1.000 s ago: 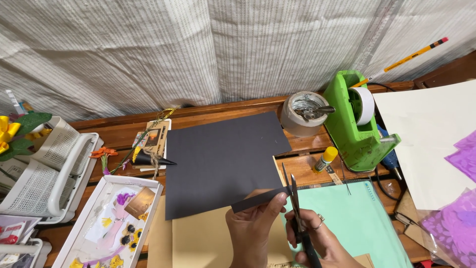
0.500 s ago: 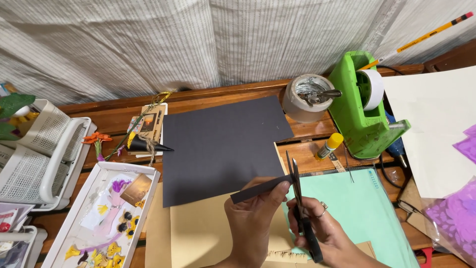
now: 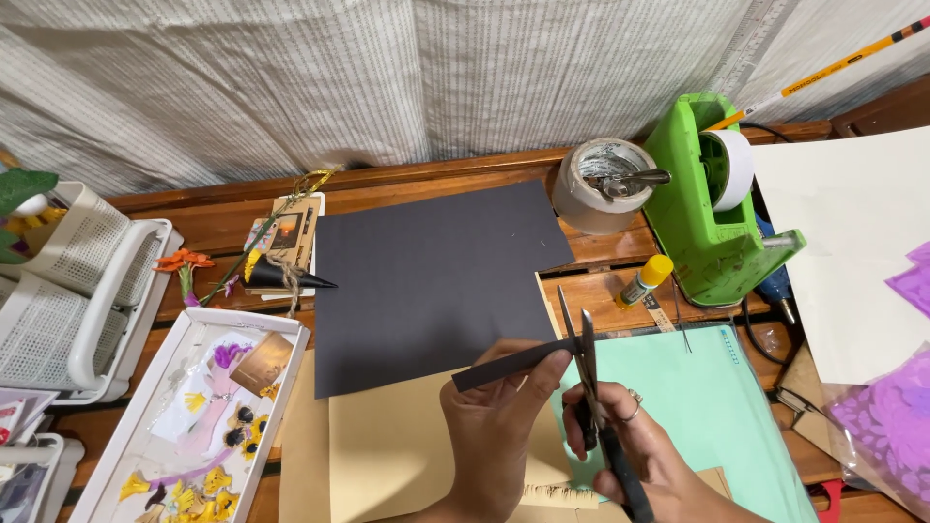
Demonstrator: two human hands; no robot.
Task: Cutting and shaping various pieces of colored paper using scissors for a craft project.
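Note:
My left hand (image 3: 499, 436) pinches a narrow black paper strip (image 3: 504, 365) between thumb and fingers, holding it level over the tan paper (image 3: 387, 446). My right hand (image 3: 644, 465) grips black scissors (image 3: 586, 387), blades parted and pointing away from me, straddling the strip's right end. A ring sits on one finger of that hand. A large black paper sheet (image 3: 431, 281) lies flat on the wooden table just beyond both hands. A mint-green sheet (image 3: 707, 407) lies under the right hand.
A green tape dispenser (image 3: 712, 199), a tape roll (image 3: 601, 184) and a glue stick (image 3: 644, 279) stand at the back right. White tray (image 3: 102, 465) of small paper flowers at left, white baskets (image 3: 68, 281) beyond. White sheet (image 3: 852, 242) and purple paper (image 3: 886, 416) at right.
The hands with strip and scissors have shifted slightly right and lower in view. The scissor blades now straddle the strip's end. The black sheet stays put.

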